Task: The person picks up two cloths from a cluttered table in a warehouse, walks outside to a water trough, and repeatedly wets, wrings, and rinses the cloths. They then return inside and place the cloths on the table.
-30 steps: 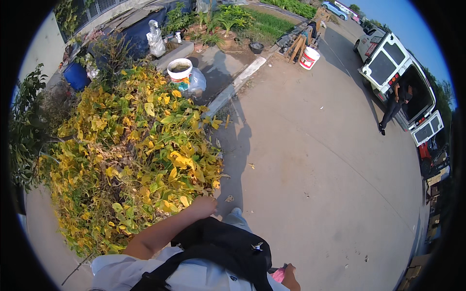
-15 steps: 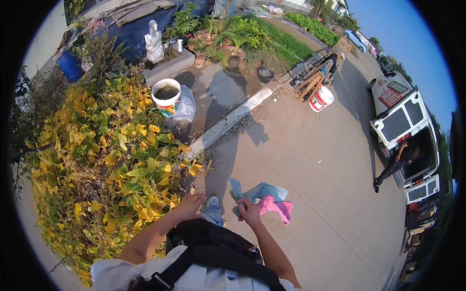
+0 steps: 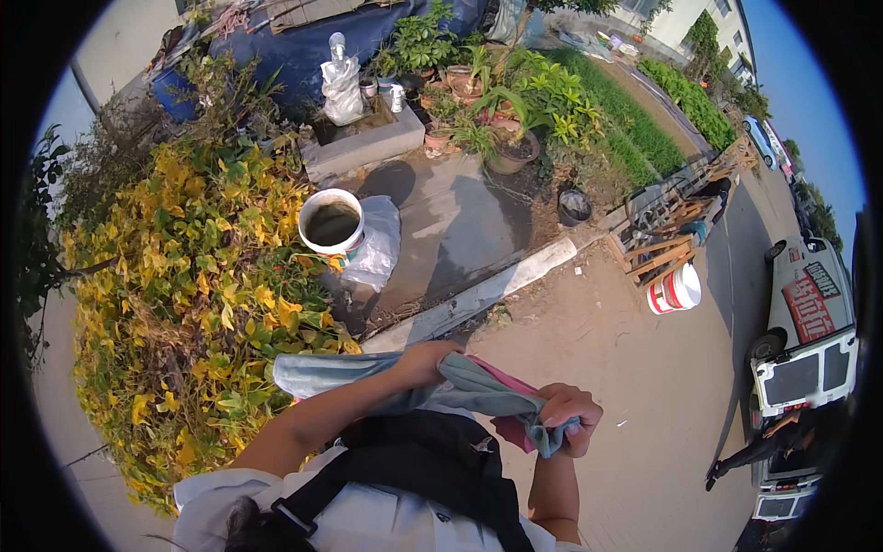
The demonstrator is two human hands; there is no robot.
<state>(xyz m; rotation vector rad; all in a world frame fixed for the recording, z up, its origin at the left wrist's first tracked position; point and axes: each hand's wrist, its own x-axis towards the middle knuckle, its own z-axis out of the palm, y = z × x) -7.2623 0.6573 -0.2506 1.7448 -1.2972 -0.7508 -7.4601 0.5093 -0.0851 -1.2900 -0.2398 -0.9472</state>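
A grey-blue cloth (image 3: 483, 388) stretches across in front of my body, with a pink cloth (image 3: 504, 375) showing along and below it. My left hand (image 3: 429, 362) grips the grey-blue cloth partway along; a loose end spreads out to the left past my forearm. At the right, my right hand (image 3: 568, 419) is closed round the bunched other end, and a twisted tip sticks out under the fingers. Part of the pink cloth hangs beside that hand. Just how the left fingers hold the fabric is partly hidden.
Ahead left, a white bucket (image 3: 332, 224) of murky water stands beside a plastic bag (image 3: 372, 244). Yellowing plants (image 3: 202, 322) crowd the left, and a low concrete curb (image 3: 478, 290) crosses ahead. To the right are a red-and-white bucket (image 3: 676, 289), wood scraps and a van (image 3: 809, 322) with a person at its back.
The cloths have come up from low over the ground to my waist. My left hand, empty before, now grips the grey-blue cloth; my right hand has moved right. The view has shifted.
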